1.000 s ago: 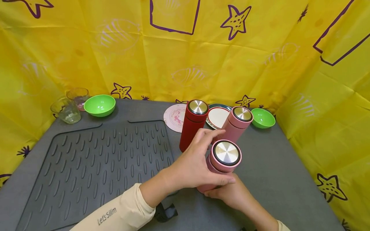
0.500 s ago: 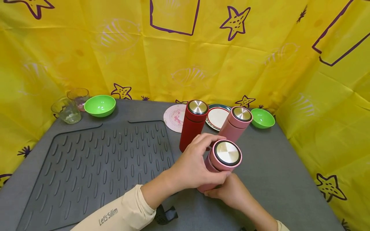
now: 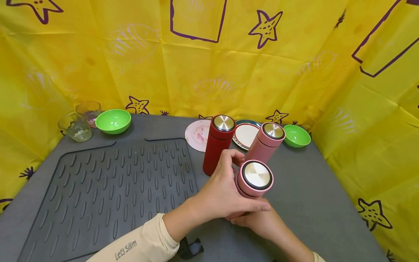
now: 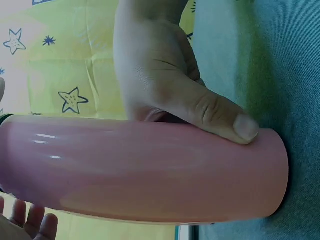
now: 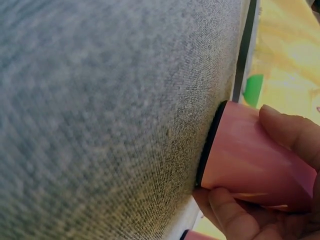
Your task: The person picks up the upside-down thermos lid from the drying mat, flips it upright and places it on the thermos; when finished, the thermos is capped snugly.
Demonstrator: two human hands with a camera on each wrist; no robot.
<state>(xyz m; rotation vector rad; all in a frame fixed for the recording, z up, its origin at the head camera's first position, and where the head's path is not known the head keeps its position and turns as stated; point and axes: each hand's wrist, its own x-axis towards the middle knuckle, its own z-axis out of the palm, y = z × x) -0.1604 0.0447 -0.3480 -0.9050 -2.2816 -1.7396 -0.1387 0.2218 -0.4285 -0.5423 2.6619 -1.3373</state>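
A pink thermos flask (image 3: 253, 191) with a silver-topped lid stands upright on the table between my hands. My right hand (image 3: 262, 220) grips its lower part; in the right wrist view the thumb and fingers lie on either side of the pink body (image 5: 260, 155), near its black base. Around the upper part, my left hand (image 3: 222, 193) is spread loosely, thumb in front and fingers behind. Fingertips (image 4: 32, 222) of the left hand show beside the flask in the left wrist view, seemingly off its wall. Just behind stand a red flask (image 3: 218, 145) and another pink flask (image 3: 263, 145).
A dark ribbed mat (image 3: 131, 185) covers the left of the table. Farther back are two glasses (image 3: 76, 129), a green bowl (image 3: 113, 122), a pink round plate (image 3: 197, 134), stacked plates (image 3: 245, 134) and a second green bowl (image 3: 296, 135). A yellow curtain (image 3: 196, 72) surrounds the table.
My left hand's fingers first drew in toward the lid, then shifted back, and its thumb now reaches farther right. The right hand keeps its grip; the flasks stay in place.
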